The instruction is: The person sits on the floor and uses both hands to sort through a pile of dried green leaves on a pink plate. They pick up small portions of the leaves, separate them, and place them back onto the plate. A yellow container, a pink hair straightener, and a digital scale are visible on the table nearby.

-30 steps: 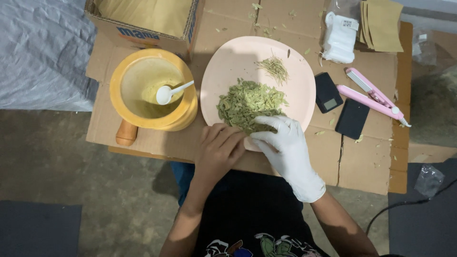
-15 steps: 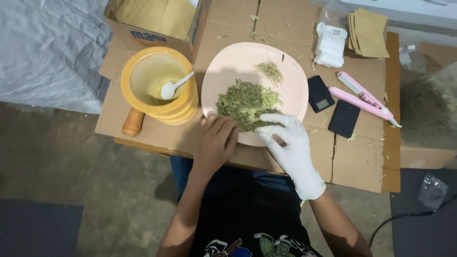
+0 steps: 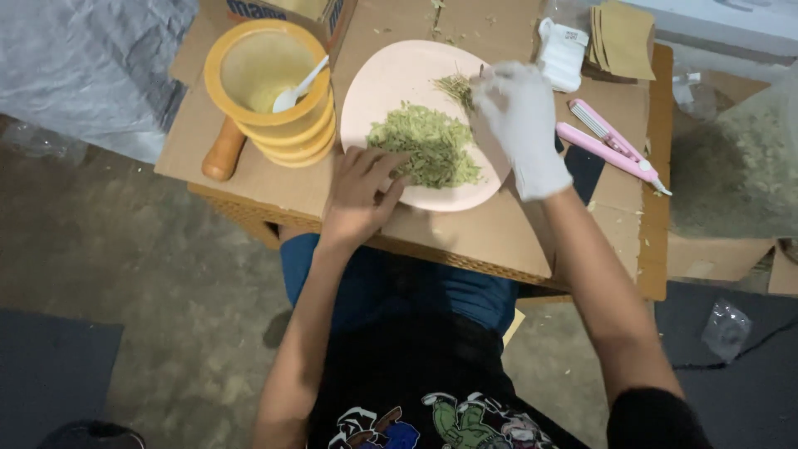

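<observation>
The bare left hand (image 3: 359, 189) rests open, fingers spread, on the near rim of the round pale pink plate (image 3: 391, 79), touching its heap of shredded green herb (image 3: 426, 152). Beyond, the white-gloved right hand (image 3: 519, 125) pinches a small tuft of herb (image 3: 457, 86) at the plate's far edge. Left of both stands a yellow mortar (image 3: 270, 83) holding a white spoon (image 3: 297, 87); past the gloved hand lie a white folded packet (image 3: 561, 54) and tan paper squares (image 3: 619, 37).

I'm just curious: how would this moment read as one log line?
left hand: on green shreds | right hand: gloved, at small pile | pink plate
</observation>
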